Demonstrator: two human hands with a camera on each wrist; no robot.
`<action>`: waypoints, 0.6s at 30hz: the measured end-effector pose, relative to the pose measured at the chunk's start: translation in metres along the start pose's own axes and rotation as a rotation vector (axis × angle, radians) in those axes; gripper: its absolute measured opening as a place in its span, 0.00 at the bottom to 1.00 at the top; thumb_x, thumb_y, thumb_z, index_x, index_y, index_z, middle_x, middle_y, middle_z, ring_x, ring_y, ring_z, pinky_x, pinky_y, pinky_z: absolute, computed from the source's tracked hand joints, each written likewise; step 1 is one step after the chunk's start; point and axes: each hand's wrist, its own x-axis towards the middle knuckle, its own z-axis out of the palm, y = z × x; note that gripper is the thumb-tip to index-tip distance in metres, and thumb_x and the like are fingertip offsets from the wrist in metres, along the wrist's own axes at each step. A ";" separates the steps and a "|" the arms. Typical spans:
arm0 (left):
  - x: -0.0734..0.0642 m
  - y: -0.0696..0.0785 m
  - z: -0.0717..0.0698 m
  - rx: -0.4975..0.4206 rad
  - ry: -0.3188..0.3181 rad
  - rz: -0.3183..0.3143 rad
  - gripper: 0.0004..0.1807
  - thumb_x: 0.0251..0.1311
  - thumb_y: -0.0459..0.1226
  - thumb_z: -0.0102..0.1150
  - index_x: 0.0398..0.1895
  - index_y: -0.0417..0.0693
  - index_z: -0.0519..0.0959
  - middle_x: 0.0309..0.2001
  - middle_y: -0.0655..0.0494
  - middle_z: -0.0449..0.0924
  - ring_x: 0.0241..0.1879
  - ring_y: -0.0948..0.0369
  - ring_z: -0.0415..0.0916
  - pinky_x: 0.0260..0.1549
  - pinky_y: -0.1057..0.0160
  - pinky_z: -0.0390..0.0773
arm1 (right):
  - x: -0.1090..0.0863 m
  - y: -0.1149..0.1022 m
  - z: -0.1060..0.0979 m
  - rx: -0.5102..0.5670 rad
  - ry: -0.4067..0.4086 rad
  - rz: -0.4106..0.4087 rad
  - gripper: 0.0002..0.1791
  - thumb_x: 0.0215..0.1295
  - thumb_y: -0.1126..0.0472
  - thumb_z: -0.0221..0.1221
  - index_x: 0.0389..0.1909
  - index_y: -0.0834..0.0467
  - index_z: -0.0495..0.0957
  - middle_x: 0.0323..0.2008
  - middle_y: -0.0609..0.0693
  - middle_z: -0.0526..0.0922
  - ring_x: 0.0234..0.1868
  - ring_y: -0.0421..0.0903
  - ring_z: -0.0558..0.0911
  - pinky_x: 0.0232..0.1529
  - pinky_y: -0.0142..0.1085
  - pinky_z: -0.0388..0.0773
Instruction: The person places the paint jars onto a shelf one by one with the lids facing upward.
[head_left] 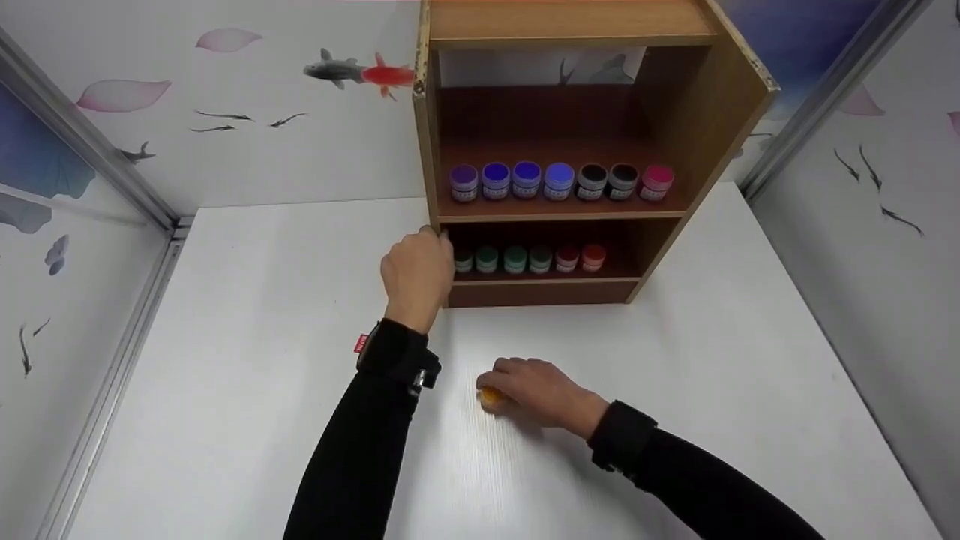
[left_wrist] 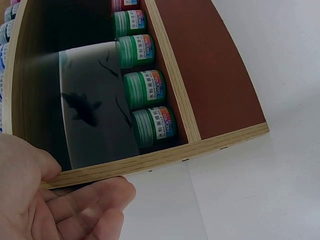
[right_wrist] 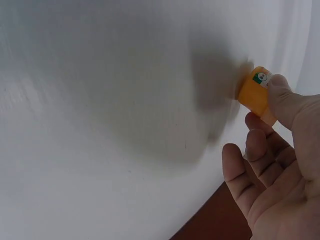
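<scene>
My left hand (head_left: 418, 274) grips the left side panel of a small wooden shelf (head_left: 559, 293). In the left wrist view the thumb lies inside the panel's edge and the fingers outside. In front of the shelf, my right hand (head_left: 536, 390) holds an orange-yellow paint jar (right_wrist: 254, 95) between thumb and fingertips. The jar is tilted, at or just above the white table (head_left: 285, 360); I cannot tell whether it touches. Its other fingers are partly bent, off the jar. Green paint jars (left_wrist: 151, 85) with printed labels stand inside the shelf, close to my left hand.
On the upper board stands a row of purple, blue, dark and pink jars (head_left: 559, 182). The lower compartment holds green and red jars (head_left: 515, 260). White panels (head_left: 247, 157) painted with fish and petals surround the table, with metal frame strips (head_left: 112, 405) along the sides.
</scene>
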 end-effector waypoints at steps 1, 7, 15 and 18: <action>0.000 0.000 0.000 -0.001 0.000 0.000 0.23 0.74 0.44 0.41 0.33 0.37 0.81 0.26 0.43 0.84 0.27 0.48 0.84 0.22 0.53 0.81 | 0.000 0.000 0.000 0.001 0.002 -0.004 0.13 0.65 0.54 0.62 0.50 0.47 0.77 0.38 0.45 0.79 0.36 0.41 0.77 0.36 0.34 0.76; 0.000 0.000 0.000 -0.013 0.000 0.001 0.23 0.74 0.44 0.41 0.32 0.37 0.81 0.26 0.43 0.84 0.27 0.48 0.84 0.22 0.53 0.81 | -0.001 0.002 -0.003 0.008 0.004 -0.006 0.11 0.66 0.54 0.62 0.48 0.45 0.79 0.38 0.44 0.81 0.38 0.41 0.79 0.38 0.36 0.77; -0.001 -0.001 0.000 -0.039 0.015 0.008 0.23 0.74 0.43 0.41 0.31 0.37 0.81 0.25 0.43 0.83 0.25 0.49 0.83 0.20 0.54 0.80 | -0.004 0.006 -0.010 -0.009 0.038 -0.013 0.13 0.63 0.62 0.64 0.46 0.45 0.80 0.39 0.44 0.82 0.41 0.41 0.81 0.41 0.37 0.79; -0.001 -0.001 0.000 -0.055 0.022 0.010 0.23 0.74 0.42 0.41 0.32 0.36 0.82 0.25 0.43 0.83 0.25 0.49 0.83 0.20 0.54 0.80 | -0.005 0.008 -0.013 0.007 0.061 -0.021 0.13 0.61 0.63 0.65 0.45 0.46 0.81 0.38 0.44 0.83 0.40 0.42 0.82 0.41 0.37 0.80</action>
